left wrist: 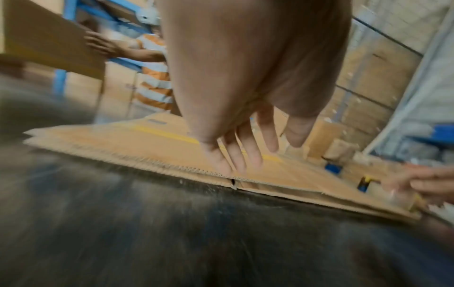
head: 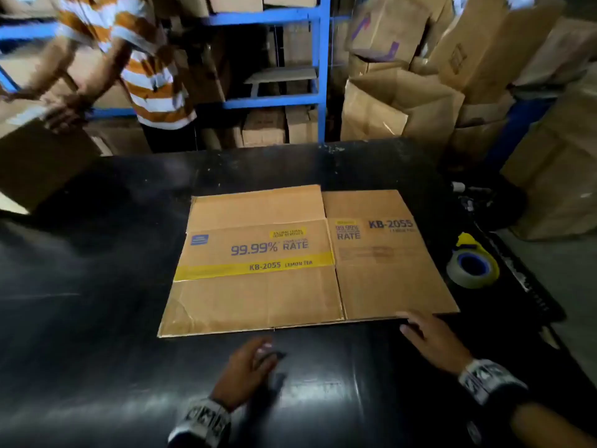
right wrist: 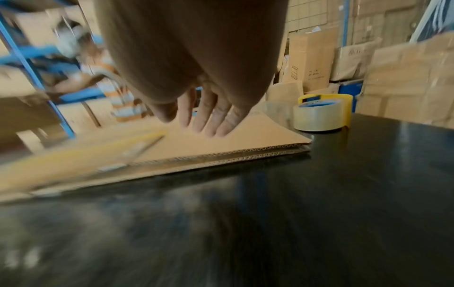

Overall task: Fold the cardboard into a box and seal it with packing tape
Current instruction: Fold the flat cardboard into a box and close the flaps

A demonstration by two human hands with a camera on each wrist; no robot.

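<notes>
1. Now the flattened cardboard (head: 290, 263) lies mid-table, its near edge facing the person.
2. Right hand (head: 433, 337), fingers straight, touches that edge near its right corner; left hand (head: 248, 367) hovers loose, holding nothing.
3. Best to lift one corrugated layer, then push the creases square.
4. A glossy tape roll (head: 473, 265) waits by the table's right edge.

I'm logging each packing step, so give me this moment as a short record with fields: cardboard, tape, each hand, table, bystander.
cardboard: flattened brown printed carton, lying flat, unfolded
tape: clear packing tape roll in yellow dispenser, on the table right of the carton, untouched
left hand: open, near the carton's near edge, holding nothing
right hand: open, fingers at the carton's near right corner
table: black tabletop
bystander: person in orange-and-white striped shirt handling another box
</notes>
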